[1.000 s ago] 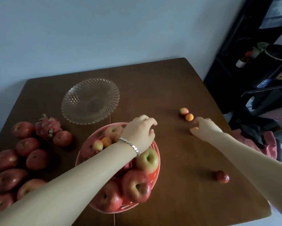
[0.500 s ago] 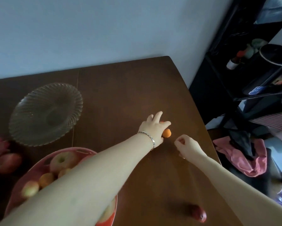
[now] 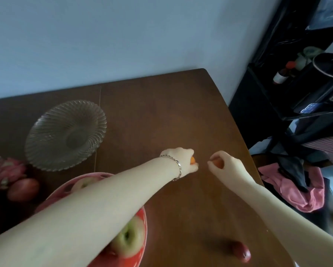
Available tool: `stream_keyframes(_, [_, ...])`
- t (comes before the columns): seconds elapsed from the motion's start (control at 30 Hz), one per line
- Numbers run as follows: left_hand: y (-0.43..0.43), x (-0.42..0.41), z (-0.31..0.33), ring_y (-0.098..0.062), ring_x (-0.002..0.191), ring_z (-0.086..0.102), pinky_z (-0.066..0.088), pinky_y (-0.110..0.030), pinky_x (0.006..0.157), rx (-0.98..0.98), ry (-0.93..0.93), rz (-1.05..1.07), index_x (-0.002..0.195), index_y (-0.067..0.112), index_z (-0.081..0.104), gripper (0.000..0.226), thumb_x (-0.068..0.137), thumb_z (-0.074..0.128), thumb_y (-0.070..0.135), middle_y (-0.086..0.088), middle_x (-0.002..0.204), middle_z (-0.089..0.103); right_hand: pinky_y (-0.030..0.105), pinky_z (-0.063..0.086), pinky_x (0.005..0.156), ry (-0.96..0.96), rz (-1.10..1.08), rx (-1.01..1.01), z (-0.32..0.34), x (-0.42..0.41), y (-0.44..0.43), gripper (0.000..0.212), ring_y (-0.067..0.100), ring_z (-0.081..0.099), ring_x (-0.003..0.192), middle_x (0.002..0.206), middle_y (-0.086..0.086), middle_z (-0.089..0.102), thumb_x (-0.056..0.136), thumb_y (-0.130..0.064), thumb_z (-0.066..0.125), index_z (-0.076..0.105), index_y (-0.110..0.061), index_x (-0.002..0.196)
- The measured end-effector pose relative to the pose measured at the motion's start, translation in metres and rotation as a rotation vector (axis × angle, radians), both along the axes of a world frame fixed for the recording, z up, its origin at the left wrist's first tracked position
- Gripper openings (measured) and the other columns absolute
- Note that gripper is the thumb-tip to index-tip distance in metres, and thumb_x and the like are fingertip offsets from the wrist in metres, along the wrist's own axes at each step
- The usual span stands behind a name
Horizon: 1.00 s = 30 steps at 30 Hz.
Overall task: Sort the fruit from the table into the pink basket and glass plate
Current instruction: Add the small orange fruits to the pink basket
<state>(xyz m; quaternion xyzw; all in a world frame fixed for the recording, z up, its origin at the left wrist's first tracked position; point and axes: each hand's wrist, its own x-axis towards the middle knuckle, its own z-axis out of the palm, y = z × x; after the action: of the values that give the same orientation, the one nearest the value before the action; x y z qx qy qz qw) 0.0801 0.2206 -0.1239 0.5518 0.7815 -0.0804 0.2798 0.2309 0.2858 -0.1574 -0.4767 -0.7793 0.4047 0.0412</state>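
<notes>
Now both hands close on small orange fruit over the brown surface (image 3: 161,112).
Left hand (image 3: 181,160) curls its grip around one fruit (image 3: 192,160); right hand (image 3: 225,166) pinches another (image 3: 218,163). Pink basket (image 3: 142,218) holds apples; glass plate (image 3: 65,134) sits beyond.

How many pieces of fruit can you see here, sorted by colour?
Orange, small, one in the left hand at and one in the right hand at: 2
Red, on the table and: 2
Green-yellow apples in the pink basket and: 2
Pink dragon fruit: 1
Total: 7, counting only clearly visible fruit.
</notes>
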Motion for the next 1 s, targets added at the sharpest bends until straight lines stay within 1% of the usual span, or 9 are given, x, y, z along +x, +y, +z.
stream_keyframes(0.07, [-0.027,-0.010,0.030,-0.024,0.071,0.052,0.034,-0.026,0.056,0.120,-0.052,0.085,0.080,0.018,0.047,0.033,0.090,0.038,0.048,0.003,0.068,0.047,0.014,0.039,0.056,0.027,0.081,0.060,0.017,-0.009,-0.016,0.008,0.007,0.054,0.076,0.091,-0.006,0.058,0.087,-0.031,0.059,0.058,-0.027,0.094])
stream_keyframes(0.17, [-0.081,-0.023,0.067,-0.021,0.058,0.047,0.032,-0.026,0.051,0.290,-0.138,0.252,0.061,0.020,0.037,0.040,0.088,0.041,0.050,0.003,0.055,0.042,0.010,0.037,0.062,0.100,0.165,0.079,0.043,-0.028,-0.050,0.012,0.006,0.051,0.082,0.096,-0.008,0.052,0.084,-0.029,0.064,0.055,-0.032,0.091])
stream_keyframes(0.33, [-0.184,-0.045,0.091,-0.021,0.055,0.057,0.050,-0.035,0.064,0.465,-0.177,0.564,0.060,0.019,0.045,0.041,0.085,0.047,0.051,0.001,0.050,0.056,0.011,0.045,0.063,0.227,0.306,0.049,0.078,-0.064,-0.122,0.026,0.004,0.053,0.074,0.094,-0.011,0.045,0.076,-0.018,0.067,0.051,-0.032,0.091])
stream_keyframes(0.43, [-0.234,-0.057,0.090,-0.013,0.052,0.054,0.050,-0.035,0.066,0.537,-0.216,0.719,0.062,0.020,0.052,0.034,0.084,0.052,0.046,0.003,0.054,0.060,0.015,0.050,0.072,0.299,0.407,0.039,0.083,-0.080,-0.161,0.026,0.002,0.057,0.079,0.089,-0.013,0.053,0.075,-0.020,0.071,0.052,-0.030,0.092])
stream_keyframes(0.53, [-0.267,-0.060,0.085,-0.015,0.051,0.053,0.050,-0.038,0.063,0.535,-0.240,0.752,0.063,0.019,0.052,0.034,0.082,0.054,0.048,0.001,0.059,0.060,0.012,0.041,0.072,0.224,0.510,0.139,0.072,-0.090,-0.189,0.024,0.007,0.048,0.088,0.083,-0.022,0.051,0.078,-0.023,0.069,0.055,-0.027,0.096])
stream_keyframes(0.7, [-0.288,-0.051,0.079,-0.015,0.059,0.058,0.053,-0.034,0.067,0.498,-0.257,0.720,0.077,0.024,0.054,0.030,0.080,0.054,0.054,0.007,0.061,0.058,0.029,0.044,0.090,0.073,0.543,0.158,0.058,-0.087,-0.204,0.036,0.019,0.048,0.110,0.113,-0.007,0.053,0.076,-0.019,0.068,0.059,-0.023,0.111])
stream_keyframes(0.8, [-0.289,-0.038,0.072,-0.013,0.070,0.063,0.054,-0.033,0.071,0.442,-0.295,0.652,0.083,0.025,0.058,0.032,0.079,0.053,0.056,0.009,0.072,0.064,0.022,0.039,0.096,0.148,0.507,0.141,0.066,-0.080,-0.206,0.055,0.016,0.043,0.114,0.120,-0.010,0.047,0.073,-0.018,0.070,0.052,-0.028,0.123])
stream_keyframes(0.87, [-0.286,-0.032,0.066,-0.010,0.071,0.064,0.053,-0.030,0.070,0.416,-0.358,0.651,0.079,0.024,0.059,0.035,0.080,0.052,0.058,0.008,0.073,0.066,0.007,0.033,0.092,0.206,0.581,0.132,0.078,-0.074,-0.209,0.060,0.007,0.041,0.108,0.114,-0.022,0.044,0.071,-0.018,0.073,0.050,-0.030,0.125])
stream_keyframes(1.0, [-0.276,-0.025,0.065,-0.006,0.038,0.052,0.049,-0.025,0.055,0.351,-0.572,0.698,0.078,0.024,0.061,0.035,0.082,0.050,0.057,0.007,0.055,0.059,0.000,0.036,0.083,0.199,0.705,0.033,0.090,-0.067,-0.224,0.056,-0.009,0.048,0.096,0.101,-0.029,0.048,0.071,-0.022,0.075,0.054,-0.029,0.123])
